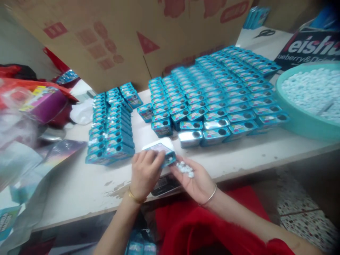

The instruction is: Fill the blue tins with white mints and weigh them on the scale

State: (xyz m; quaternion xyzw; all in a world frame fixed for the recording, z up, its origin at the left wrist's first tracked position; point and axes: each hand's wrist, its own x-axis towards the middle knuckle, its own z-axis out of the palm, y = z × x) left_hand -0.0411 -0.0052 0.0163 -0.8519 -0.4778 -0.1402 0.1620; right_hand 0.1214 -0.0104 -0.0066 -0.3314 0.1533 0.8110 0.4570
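Observation:
My left hand (145, 170) is closed round a small blue tin (168, 156), its dark opening turned toward my right hand. Palm up beside the tin, my right hand (193, 180) cups a small heap of pale blue pellets (185, 169); its fingertips are at the tin's right end. Beneath the tin lies a white object (162, 143), mostly covered by my left hand and the tin. Many blue tins (215, 113) stand in rows just behind my hands, and a smaller block of tins (118, 134) stands to the left.
A turquoise basin (300, 120) of pale pellets stands at the right. Behind the tins rises a large cardboard box (127, 39). Bags and a purple package (44, 104) lie at the left. The white table's front edge (92, 214) runs below my hands, by a dark flat object (164, 185).

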